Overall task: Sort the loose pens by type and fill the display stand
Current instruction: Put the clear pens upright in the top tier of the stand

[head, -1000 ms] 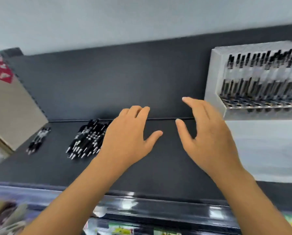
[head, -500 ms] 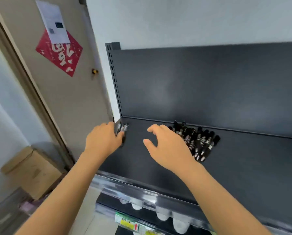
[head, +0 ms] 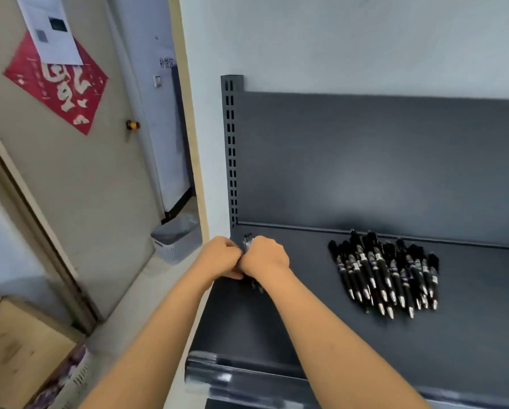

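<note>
A small bunch of black pens (head: pixel 248 242) lies at the far left corner of the dark shelf (head: pixel 321 335). My left hand (head: pixel 219 256) and my right hand (head: pixel 265 259) meet over it, fingers curled round the bunch, which hides most of it. Pen ends stick out above and below the hands. A large pile of black pens (head: pixel 386 273) with silver tips lies on the shelf to the right, apart from both hands. The display stand is out of view.
The shelf's slotted upright (head: pixel 231 149) and dark back panel (head: pixel 380 160) stand behind the pens. Left of the shelf are a door with a red paper square (head: pixel 57 84), a grey bin (head: pixel 176 237) on the floor and a cardboard box (head: pixel 17 355).
The view swung left, away from the display stand. My left hand reached the small pen bunch first; my right hand has since moved left from the big pile and closed on the bunch too.
</note>
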Tool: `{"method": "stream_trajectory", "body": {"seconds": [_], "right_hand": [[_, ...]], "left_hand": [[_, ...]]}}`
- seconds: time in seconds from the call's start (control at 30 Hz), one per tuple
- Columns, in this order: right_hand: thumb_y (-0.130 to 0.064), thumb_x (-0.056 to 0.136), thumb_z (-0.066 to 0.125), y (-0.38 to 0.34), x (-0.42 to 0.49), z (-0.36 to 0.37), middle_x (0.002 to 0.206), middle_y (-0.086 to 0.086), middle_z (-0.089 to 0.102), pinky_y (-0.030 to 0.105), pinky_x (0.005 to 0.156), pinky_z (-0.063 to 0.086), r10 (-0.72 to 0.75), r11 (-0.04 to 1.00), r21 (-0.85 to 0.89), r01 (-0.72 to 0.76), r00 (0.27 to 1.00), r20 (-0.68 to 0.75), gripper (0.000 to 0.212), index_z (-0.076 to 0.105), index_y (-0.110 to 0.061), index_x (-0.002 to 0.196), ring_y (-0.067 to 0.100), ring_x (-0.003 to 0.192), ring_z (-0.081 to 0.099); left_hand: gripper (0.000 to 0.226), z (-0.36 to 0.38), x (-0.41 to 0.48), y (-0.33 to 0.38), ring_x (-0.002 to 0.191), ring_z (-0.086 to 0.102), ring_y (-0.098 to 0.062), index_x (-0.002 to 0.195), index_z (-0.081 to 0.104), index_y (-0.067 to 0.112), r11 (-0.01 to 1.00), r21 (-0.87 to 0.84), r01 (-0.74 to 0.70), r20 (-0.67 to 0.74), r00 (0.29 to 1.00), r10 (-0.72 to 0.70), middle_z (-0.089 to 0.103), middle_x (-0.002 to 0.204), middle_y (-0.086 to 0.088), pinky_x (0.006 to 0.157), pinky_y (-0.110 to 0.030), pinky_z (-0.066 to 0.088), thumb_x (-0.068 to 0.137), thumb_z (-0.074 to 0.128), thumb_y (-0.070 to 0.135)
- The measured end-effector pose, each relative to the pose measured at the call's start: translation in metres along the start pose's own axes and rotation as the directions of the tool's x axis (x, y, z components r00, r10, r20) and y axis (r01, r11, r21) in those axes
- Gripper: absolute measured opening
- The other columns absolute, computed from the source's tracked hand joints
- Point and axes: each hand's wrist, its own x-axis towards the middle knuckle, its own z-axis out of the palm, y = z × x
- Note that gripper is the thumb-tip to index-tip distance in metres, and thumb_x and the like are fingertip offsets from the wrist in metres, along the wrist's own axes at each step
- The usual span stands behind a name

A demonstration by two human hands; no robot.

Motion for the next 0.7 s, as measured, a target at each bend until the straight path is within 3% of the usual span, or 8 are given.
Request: {"method": "stream_trajectory", "body": {"seconds": [0.13,0.23,0.3,0.37,0.43,0.47,0.53,0.7], "right_hand": [[-0.017,0.092,0.051,0.007,0.010,-0.012,0.116,0.016,0.062,0.031,0.069,0.047,-0.017,0.996,0.084,0.006,0.990,0.137,0.028,0.057,-0.002,0.115,0.032,0.105,0.062],[-0.015,0.092,0.050,0.034,0.001,-0.044,0.104,0.018,0.066,0.042,0.071,0.059,-0.038,0.880,0.472,-0.057,0.981,0.189,0.026,0.060,-0.002,0.112,0.032,0.090,0.067],[-0.011,0.093,0.049,0.057,-0.018,-0.076,0.088,0.012,0.066,0.036,0.064,0.060,-0.045,0.763,0.645,-0.042,0.992,0.118,0.019,0.063,-0.005,0.103,0.023,0.075,0.067],[-0.013,0.093,0.050,0.083,-0.040,-0.111,0.084,0.010,0.066,0.032,0.060,0.058,-0.061,0.711,0.703,0.032,0.998,0.017,0.018,0.065,-0.007,0.100,0.019,0.074,0.065],[-0.019,0.092,0.052,0.113,-0.065,-0.147,0.088,0.015,0.068,0.042,0.066,0.057,-0.062,0.715,0.689,0.117,0.993,-0.103,0.020,0.068,-0.008,0.098,0.020,0.080,0.063],[-0.020,0.092,0.052,0.130,-0.080,-0.164,0.090,0.016,0.068,0.050,0.073,0.055,-0.062,0.720,0.677,0.153,0.986,-0.156,0.021,0.068,-0.008,0.097,0.022,0.082,0.061],[-0.017,0.096,0.052,0.165,-0.113,-0.199,0.091,0.013,0.066,0.053,0.081,0.054,-0.047,0.703,0.684,0.196,0.972,-0.230,0.020,0.067,-0.005,0.101,0.022,0.084,0.061],[-0.016,0.093,0.060,0.267,-0.189,-0.266,0.094,0.010,0.066,0.042,0.068,0.060,0.060,0.583,0.753,0.304,0.909,-0.413,0.030,0.057,0.003,0.116,0.019,0.075,0.065]], "left_hand": [[0.019,0.003,0.008,0.014,0.078,0.071,-0.030,0.093,0.067,-0.008,0.997,-0.074,-0.023,0.102,0.994,0.030,0.070,0.090,-0.023,0.073,-0.041,0.061,0.090,0.052,0.004],[0.021,0.012,0.003,0.042,0.067,0.070,-0.020,0.091,0.070,0.000,0.987,-0.068,-0.146,0.119,0.981,0.154,0.072,0.084,-0.017,0.064,-0.029,0.060,0.093,0.060,0.018],[0.019,0.024,-0.004,0.070,0.059,0.068,-0.013,0.085,0.072,0.009,0.958,-0.062,-0.281,0.138,0.948,0.287,0.072,0.076,-0.009,0.061,-0.026,0.059,0.091,0.064,0.025],[0.020,0.045,-0.014,0.105,0.054,0.065,-0.013,0.082,0.073,0.014,0.905,-0.061,-0.421,0.161,0.891,0.425,0.071,0.067,-0.003,0.057,-0.025,0.055,0.086,0.069,0.033],[0.024,0.072,-0.031,0.144,0.051,0.061,-0.015,0.080,0.073,0.016,0.846,-0.096,-0.525,0.192,0.824,0.533,0.069,0.061,-0.004,0.055,-0.026,0.052,0.079,0.075,0.039],[0.025,0.088,-0.042,0.164,0.050,0.059,-0.014,0.079,0.073,0.016,0.818,-0.129,-0.561,0.214,0.789,0.576,0.068,0.060,-0.005,0.055,-0.026,0.051,0.077,0.077,0.041],[0.026,0.122,-0.066,0.202,0.048,0.056,-0.011,0.080,0.073,0.015,0.761,-0.206,-0.616,0.267,0.712,0.649,0.066,0.057,-0.004,0.053,-0.022,0.049,0.075,0.077,0.040],[0.016,0.229,-0.124,0.277,0.055,0.056,-0.006,0.087,0.074,0.014,0.611,-0.356,-0.707,0.344,0.509,0.789,0.070,0.070,-0.004,0.057,-0.016,0.049,0.083,0.072,0.029]]}}
